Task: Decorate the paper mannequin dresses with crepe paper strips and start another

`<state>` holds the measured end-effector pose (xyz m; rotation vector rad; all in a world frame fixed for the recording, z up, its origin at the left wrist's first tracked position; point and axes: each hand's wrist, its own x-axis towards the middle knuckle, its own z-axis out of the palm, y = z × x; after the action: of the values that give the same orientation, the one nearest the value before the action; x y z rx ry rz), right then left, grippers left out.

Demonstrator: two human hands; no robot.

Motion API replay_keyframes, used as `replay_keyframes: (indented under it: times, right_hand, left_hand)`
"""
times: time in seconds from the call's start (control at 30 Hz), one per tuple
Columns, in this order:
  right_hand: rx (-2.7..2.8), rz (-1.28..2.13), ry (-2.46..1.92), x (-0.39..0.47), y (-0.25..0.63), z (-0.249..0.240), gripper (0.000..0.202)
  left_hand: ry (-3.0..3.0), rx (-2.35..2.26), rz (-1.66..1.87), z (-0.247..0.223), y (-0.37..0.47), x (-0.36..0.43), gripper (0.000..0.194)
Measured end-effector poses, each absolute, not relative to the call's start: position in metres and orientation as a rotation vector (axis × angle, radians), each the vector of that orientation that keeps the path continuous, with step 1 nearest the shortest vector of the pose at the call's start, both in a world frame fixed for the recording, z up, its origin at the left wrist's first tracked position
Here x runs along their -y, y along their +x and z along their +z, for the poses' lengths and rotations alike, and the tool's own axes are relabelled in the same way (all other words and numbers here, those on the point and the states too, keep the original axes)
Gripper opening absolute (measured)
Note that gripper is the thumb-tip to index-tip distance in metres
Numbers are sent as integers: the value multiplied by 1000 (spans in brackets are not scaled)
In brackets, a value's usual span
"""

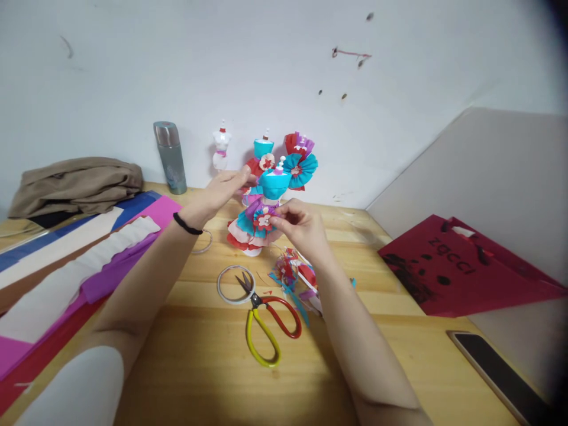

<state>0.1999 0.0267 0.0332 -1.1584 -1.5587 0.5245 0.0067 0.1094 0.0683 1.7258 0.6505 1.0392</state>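
While the dressed miniature mannequin stands upright on the wooden tabletop, ahead of the scissors, both hands work at it. The right hand has its thumb and index finger drawn narrow on the right edge of the paper flower at the waist. The left hand reaches to the mannequin's left side, fingers extended; its fingertips are partly hidden, so whether they grip anything cannot be told.

The step in hand is judged to be setting or straightening the flower. The next move calls for a light pinch and a steadied figure, as the thin paper could crease or the mannequin tip.

Containers: a red paper gift bag lies at the right, contents not visible. A grey vacuum flask stands capped near the wall, contents likewise unseen. Loose paper scraps lie uncontained beside the scissors, whose parted blades cross the rim of a pale ring.
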Motion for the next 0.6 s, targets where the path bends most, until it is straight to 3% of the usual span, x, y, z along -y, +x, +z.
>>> replay_keyframes:
  times: [0.1, 0.3, 0.6]
  right_hand:
    - [1457, 610, -1186, -34, 199, 28, 21]
    - [1354, 646, -1177, -41, 198, 20, 24]
    - [1363, 436, -1224, -40, 193, 18, 16]
  left_hand:
    - [1628, -557, 944, 59, 17, -115, 59]
    - [1561, -628, 867, 56, 26, -110, 60]
    - [1648, -585, 843, 56, 25, -100, 58]
